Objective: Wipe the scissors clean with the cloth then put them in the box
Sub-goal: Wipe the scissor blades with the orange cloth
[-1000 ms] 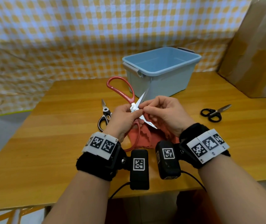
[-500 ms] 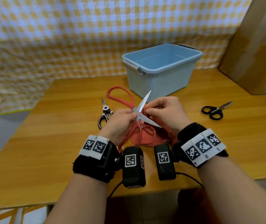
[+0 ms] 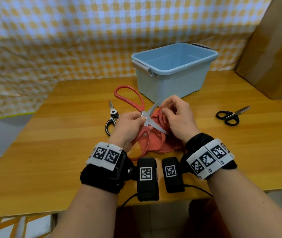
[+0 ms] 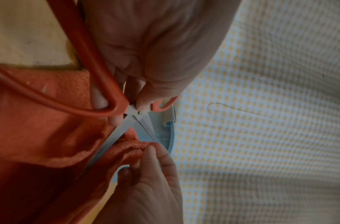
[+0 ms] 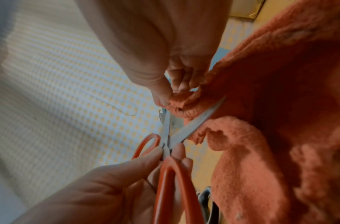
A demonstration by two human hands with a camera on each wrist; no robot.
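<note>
Red-handled scissors (image 3: 137, 107) are held above the table with their blades spread apart. My left hand (image 3: 128, 126) pinches them at the pivot (image 4: 134, 111), thumb and fingers on either side (image 5: 165, 150). My right hand (image 3: 176, 117) pinches a fold of the orange-red cloth (image 3: 160, 140) and holds it between the two blades, against the lower blade (image 5: 195, 122). The rest of the cloth (image 4: 40, 136) hangs down toward the table. The light blue box (image 3: 174, 71) stands just behind the hands and looks empty.
Black-and-white kitchen scissors (image 3: 111, 119) lie on the wooden table (image 3: 59, 152) left of my hands. Small black scissors (image 3: 231, 115) lie to the right. A brown cardboard box (image 3: 274, 48) stands at the far right. A yellow checked sheet (image 3: 68, 31) hangs behind.
The scissors have tilted so the upper handle loop leans further left and the blades open toward the right hand. The right hand has slid the cloth out along the blades.
</note>
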